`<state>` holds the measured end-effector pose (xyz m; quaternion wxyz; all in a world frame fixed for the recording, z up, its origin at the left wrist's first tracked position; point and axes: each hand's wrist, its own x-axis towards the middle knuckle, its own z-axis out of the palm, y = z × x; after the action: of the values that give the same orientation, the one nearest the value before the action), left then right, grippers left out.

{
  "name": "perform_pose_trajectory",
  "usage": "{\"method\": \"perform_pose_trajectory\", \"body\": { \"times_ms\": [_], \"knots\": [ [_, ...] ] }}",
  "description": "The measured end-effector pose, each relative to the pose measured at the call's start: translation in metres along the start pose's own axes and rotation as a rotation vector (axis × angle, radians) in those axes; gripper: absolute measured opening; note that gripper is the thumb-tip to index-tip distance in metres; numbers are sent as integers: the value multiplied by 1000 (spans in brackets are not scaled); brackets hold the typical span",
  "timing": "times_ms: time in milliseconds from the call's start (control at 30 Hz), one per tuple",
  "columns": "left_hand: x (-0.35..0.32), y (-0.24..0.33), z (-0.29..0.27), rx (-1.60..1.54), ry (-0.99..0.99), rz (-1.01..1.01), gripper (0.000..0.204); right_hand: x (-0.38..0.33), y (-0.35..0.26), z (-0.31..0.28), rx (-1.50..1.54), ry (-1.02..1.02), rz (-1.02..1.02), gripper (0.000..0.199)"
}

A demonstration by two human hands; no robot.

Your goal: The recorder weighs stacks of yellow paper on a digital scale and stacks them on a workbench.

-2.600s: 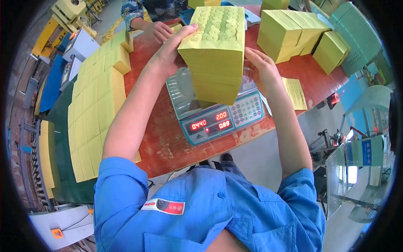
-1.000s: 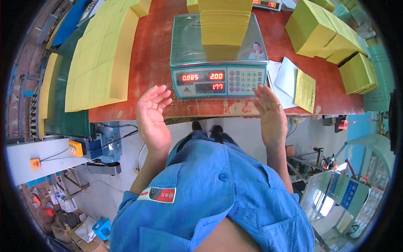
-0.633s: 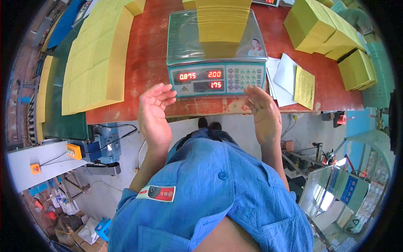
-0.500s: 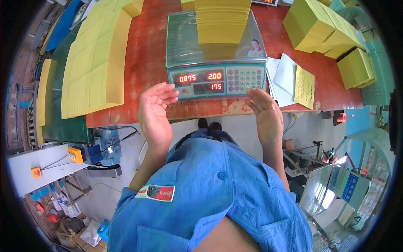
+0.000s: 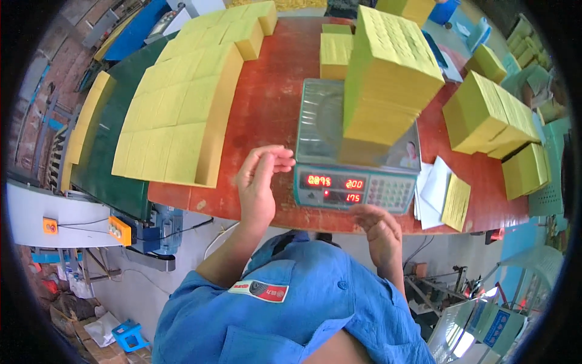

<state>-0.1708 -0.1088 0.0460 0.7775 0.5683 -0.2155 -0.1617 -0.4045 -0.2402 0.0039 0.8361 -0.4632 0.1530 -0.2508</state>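
A digital weighing scale (image 5: 319, 130) with a metal pan, red lit digits and a keypad stands on the red table. A tall stack of yellow paper (image 5: 379, 91) rests upright on its pan. My left hand (image 5: 257, 185) hovers just left of the scale's front corner, fingers spread and holding nothing. In front of the keypad, near the table's front edge, my right hand (image 5: 381, 233) is raised, its fingers apart with nothing in them. Neither hand touches the stack.
Rows of yellow paper blocks (image 5: 176, 115) fill the left of the red table (image 5: 267, 79). More yellow blocks (image 5: 485, 112) stand at the right, near white sheets (image 5: 434, 188) and a flat yellow piece (image 5: 456, 202). A green surface (image 5: 103, 151) runs along the left.
The view has tilted up and to the left, so the whole stack now shows. My left hand has moved slightly forward beside the scale; both hands stay empty.
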Motion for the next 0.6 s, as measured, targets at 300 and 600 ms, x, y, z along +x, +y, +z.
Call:
{"method": "perform_pose_trajectory", "body": {
  "times_ms": [300, 600],
  "knots": [
    [114, 28, -32, 191, -220, 108, 19, 73, 20, 66, -38, -120, 179, 59],
    [253, -23, -31, 446, -666, -241, 16, 106, 23, 98, -6, -51, 224, 64]
  ]
}}
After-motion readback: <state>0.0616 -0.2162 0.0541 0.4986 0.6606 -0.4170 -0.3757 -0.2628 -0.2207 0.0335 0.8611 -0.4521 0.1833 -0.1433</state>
